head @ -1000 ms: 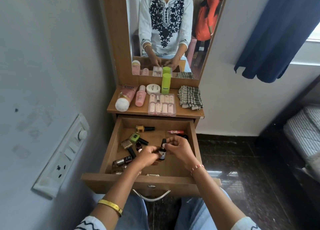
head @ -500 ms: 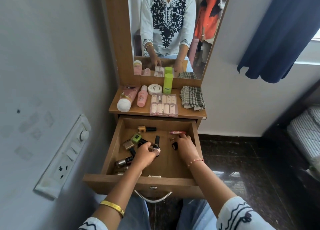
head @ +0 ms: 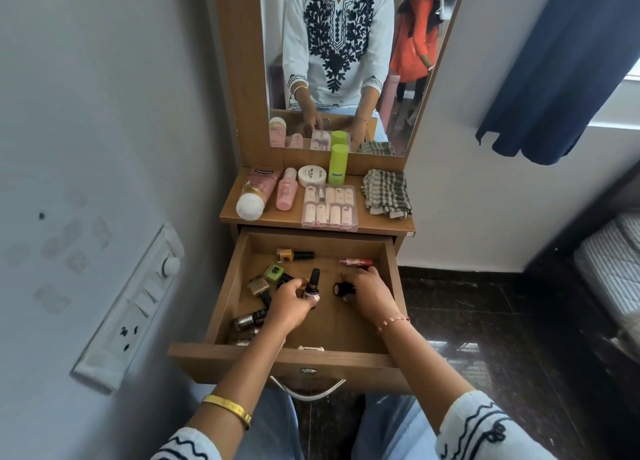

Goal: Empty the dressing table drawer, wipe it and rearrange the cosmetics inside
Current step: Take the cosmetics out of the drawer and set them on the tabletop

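An open wooden drawer (head: 393, 286) sits in the centre of the frame, pulled toward the viewer, with both hands inside it. The left hand (head: 289, 302) curls around a dark nail polish bottle (head: 312, 284) standing upright near the drawer's middle. Just to the right, the right hand (head: 370, 291) closes its fingers on a small black cap-like item (head: 343, 288) lying on the drawer floor. More nail polish bottles (head: 263, 286) lie scattered toward the drawer's left side, and a pink lipstick (head: 355, 262) lies near its back right corner.

Half a second ago the right hand was reaching toward the black item; now it grips it, while the left hand keeps its hold on the bottle.

Above the drawer, the dressing table top (head: 401, 226) carries pink tubes, a white jar, a green bottle (head: 337, 163), a clear box of nail sets (head: 329, 205) and a folded checked cloth (head: 387, 192). A mirror (head: 346, 61) rises behind. A switchboard (head: 131, 307) is on the left wall; a blue curtain (head: 561, 61) hangs at upper right.
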A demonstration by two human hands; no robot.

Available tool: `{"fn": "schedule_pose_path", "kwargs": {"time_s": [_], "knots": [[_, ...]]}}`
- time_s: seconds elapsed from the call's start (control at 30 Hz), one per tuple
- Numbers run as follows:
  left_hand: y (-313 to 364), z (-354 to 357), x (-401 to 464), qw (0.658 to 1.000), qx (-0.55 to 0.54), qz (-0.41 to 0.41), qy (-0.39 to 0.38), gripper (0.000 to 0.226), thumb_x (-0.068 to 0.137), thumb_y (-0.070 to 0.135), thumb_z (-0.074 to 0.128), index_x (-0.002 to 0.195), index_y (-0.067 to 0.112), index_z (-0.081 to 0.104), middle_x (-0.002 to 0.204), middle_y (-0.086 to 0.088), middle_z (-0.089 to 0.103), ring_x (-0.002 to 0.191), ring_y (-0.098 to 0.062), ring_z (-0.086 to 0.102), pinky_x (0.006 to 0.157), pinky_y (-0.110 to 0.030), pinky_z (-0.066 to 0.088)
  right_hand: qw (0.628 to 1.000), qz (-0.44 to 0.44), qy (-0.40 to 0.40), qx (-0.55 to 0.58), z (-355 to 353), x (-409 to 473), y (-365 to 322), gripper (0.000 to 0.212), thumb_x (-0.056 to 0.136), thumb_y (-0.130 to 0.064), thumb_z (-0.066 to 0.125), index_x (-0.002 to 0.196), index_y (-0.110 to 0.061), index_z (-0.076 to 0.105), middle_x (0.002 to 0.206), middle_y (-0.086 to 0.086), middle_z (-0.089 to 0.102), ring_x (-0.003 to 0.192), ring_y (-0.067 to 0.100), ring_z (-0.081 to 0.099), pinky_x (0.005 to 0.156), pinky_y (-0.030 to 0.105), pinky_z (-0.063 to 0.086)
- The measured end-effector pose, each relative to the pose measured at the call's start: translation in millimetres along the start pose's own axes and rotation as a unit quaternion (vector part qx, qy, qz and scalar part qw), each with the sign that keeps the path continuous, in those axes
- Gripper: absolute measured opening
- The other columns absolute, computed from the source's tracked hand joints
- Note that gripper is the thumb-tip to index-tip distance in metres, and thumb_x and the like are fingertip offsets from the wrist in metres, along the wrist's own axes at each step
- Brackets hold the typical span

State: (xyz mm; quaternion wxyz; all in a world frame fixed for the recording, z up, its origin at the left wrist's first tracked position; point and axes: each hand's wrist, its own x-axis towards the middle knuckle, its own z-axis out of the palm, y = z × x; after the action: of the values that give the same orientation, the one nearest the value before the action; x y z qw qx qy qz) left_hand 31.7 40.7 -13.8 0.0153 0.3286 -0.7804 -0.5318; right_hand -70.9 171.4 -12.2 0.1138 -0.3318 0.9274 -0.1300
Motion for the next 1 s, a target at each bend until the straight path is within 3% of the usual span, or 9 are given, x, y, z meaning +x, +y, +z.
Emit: {"fn": "schedule_pose_path", "kwargs": {"time_s": [0.13, 0.3, 0.43, 0.57, 0.7, 0.83, 1.0], "knots": [[3.0, -1.2, -3.2, 1.0, -0.004, 0.003, 0.023, 0.05, 0.085, 0.021, 0.063, 0.132, 0.01, 0.048, 0.127, -0.008, 0.057, 0.114, -0.023, 0.055, 0.093, -0.029, 0.043, 0.987, 0.024, 0.026, 0.157, -4.9, -7.7, -9.5, 0.041, 0.087, -0.019, 0.063, 0.126, -0.012, 0.055, 0.128, 0.009, 0.058, 0.119, 0.022, 0.055, 0.102, 0.029, 0.043], [11.5, -2.9, -8.9, 0.996, -0.033, 0.043, 0.076, 0.051, 0.085, 0.027, 0.063, 0.132, 0.012, 0.048, 0.126, -0.006, 0.058, 0.115, -0.022, 0.054, 0.089, -0.029, 0.043, 0.947, 0.025, 0.066, 0.314, -28.1, -11.1, -24.2, 0.028, 0.084, -0.016, 0.066, 0.112, -0.012, 0.062, 0.106, 0.005, 0.066, 0.1, 0.019, 0.063, 0.071, 0.01, 0.046], [25.4, -7.3, -14.0, 0.986, -0.08, 0.107, 0.098, 0.04, 0.084, 0.023, 0.064, 0.122, 0.014, 0.056, 0.112, 0.0, 0.063, 0.107, -0.019, 0.058, 0.088, -0.038, 0.048, 0.908, 0.024, 0.111, 0.404, -56.8, -5.8, -35.5, 0.023, 0.084, -0.019, 0.067, 0.105, -0.014, 0.062, 0.099, 0.0, 0.067, 0.093, 0.016, 0.065, 0.081, 0.028, 0.055], [51.9, -19.3, -6.5, 0.969, -0.103, 0.168, 0.147, 0.031, 0.083, 0.02, 0.065, 0.113, 0.013, 0.061, 0.108, -0.003, 0.065, 0.099, -0.017, 0.061, 0.081, -0.029, 0.047, 0.889, 0.028, 0.173, 0.423, -85.9, 10.5, -47.2, 0.029, 0.085, -0.018, 0.066, 0.113, -0.011, 0.06, 0.1, 0.001, 0.066, 0.086, 0.014, 0.063, 0.077, 0.032, 0.055], [86.0, -32.6, 9.4, 0.963, -0.095, 0.195, 0.157, 0.032, 0.084, 0.015, 0.064, 0.115, 0.014, 0.058, 0.108, 0.003, 0.062, 0.1, -0.011, 0.056, 0.081, -0.021, 0.04, 0.883, 0.039, 0.225, 0.41, -100.5, 38.8, -53.6, 0.028, 0.086, -0.017, 0.065, 0.112, -0.009, 0.063, 0.097, 0.003, 0.067, 0.08, 0.01, 0.057, 0.066, 0.016, 0.045], [102.3, -37.9, 39.0, 0.963, -0.068, 0.202, 0.163, 0.029, 0.082, 0.011, 0.065, 0.111, 0.008, 0.062, 0.108, -0.006, 0.067, 0.095, -0.014, 0.061, 0.078, -0.022, 0.043, 0.89, 0.073, 0.24, 0.38, -106.4, 67.1, -57.0, 0.03, 0.087, -0.018, 0.064, 0.116, -0.01, 0.062, 0.103, 0.005, 0.068, 0.088, 0.012, 0.057, 0.071, 0.019, 0.039], [111.4, -36.8, 65.8, 0.965, -0.018, 0.203, 0.166, 0.033, 0.086, 0.005, 0.058, 0.118, 0.008, 0.06, 0.106, 0.0, 0.064, 0.098, -0.016, 0.059, 0.077, -0.022, 0.041, 0.897, 0.068, 0.246, 0.362, -104.4, 90.9, -57.4, 0.032, 0.088, -0.015, 0.063, 0.119, -0.01, 0.059, 0.109, 0.007, 0.067, 0.1, 0.019, 0.061, 0.075, 0.022, 0.042]]}}
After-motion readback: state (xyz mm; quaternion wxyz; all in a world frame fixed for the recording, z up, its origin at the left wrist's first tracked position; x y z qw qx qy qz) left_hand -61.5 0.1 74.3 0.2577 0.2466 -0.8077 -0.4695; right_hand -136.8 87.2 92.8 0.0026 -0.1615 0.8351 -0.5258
